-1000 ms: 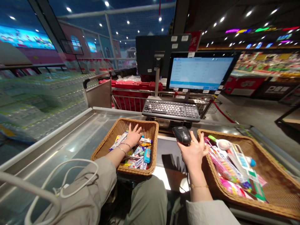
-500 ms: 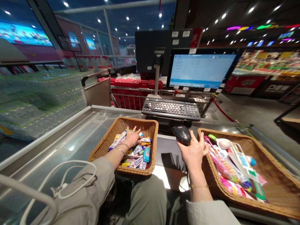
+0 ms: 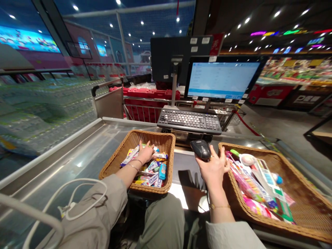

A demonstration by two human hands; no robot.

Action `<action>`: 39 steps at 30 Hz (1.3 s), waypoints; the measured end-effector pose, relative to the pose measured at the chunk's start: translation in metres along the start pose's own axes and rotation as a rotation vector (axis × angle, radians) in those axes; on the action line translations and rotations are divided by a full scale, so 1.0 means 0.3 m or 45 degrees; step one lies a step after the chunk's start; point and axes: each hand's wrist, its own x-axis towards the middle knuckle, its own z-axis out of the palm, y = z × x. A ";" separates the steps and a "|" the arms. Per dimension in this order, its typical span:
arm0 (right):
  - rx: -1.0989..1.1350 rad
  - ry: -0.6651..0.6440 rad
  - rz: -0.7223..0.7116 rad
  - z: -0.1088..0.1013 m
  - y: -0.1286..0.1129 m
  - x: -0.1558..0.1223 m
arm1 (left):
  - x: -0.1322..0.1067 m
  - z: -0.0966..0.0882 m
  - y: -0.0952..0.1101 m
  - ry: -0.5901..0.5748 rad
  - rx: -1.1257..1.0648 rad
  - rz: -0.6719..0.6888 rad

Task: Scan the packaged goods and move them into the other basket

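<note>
In the left wicker basket (image 3: 114, 159), my left hand (image 3: 146, 153) rests on a pile of small packets. Its fingers are partly spread, with the tips reaching down among the packets; I make out nothing held in them. White-and-blue tube-like packets (image 3: 153, 180) and a small turquoise case (image 3: 162, 171) lie beside the hand. My right hand (image 3: 213, 170) is closed round a black barcode scanner (image 3: 201, 149), whose head points away from me. That hand hovers by the left rim of the right wicker basket (image 3: 308, 204), which holds packaged toothbrushes (image 3: 250, 185) and other packs.
A black keyboard (image 3: 189, 120) and a lit monitor (image 3: 223, 79) stand behind the baskets on the metal counter (image 3: 85, 152). A white cable (image 3: 85, 180) loops over my left sleeve. Beyond are a shopping cart (image 3: 141, 110) and stacked bottle packs (image 3: 49, 100).
My left hand has shifted slightly and its fingers have drawn in a little among the packets. The right hand and scanner stay nearly where they were.
</note>
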 end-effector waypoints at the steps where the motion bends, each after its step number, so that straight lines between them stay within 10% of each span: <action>1: -0.001 0.001 -0.001 0.002 0.001 0.000 | 0.000 -0.003 0.000 0.018 0.005 0.007; 39: -0.022 -0.030 -0.146 -0.007 -0.030 -0.033 | -0.041 -0.251 0.124 0.750 0.029 -0.082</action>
